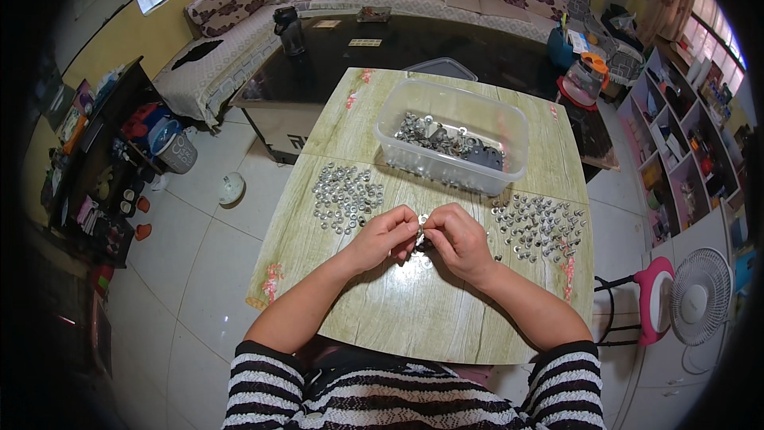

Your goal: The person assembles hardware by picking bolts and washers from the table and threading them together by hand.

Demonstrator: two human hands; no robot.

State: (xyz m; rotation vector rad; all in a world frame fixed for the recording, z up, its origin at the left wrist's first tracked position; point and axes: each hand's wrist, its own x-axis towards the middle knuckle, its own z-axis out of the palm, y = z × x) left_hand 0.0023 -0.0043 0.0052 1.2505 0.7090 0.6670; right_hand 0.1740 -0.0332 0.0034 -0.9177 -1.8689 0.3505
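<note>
My left hand and my right hand meet over the near middle of the wood-patterned table. Both have their fingers pinched on a small shiny metal part, too small to name and partly covered by the fingertips. Darker bits show just under the hands, mostly hidden. Left of my left hand lies a spread of small round metal pieces that look like nuts. Several short metal screws are scattered right of my right hand. Beyond both hands stands a clear plastic box holding loose metal parts.
A low dark table adjoins the far side, carrying a dark bottle and a glass pitcher with an orange lid. To the right are a pink-backed chair and a white fan. A grey bin stands at left.
</note>
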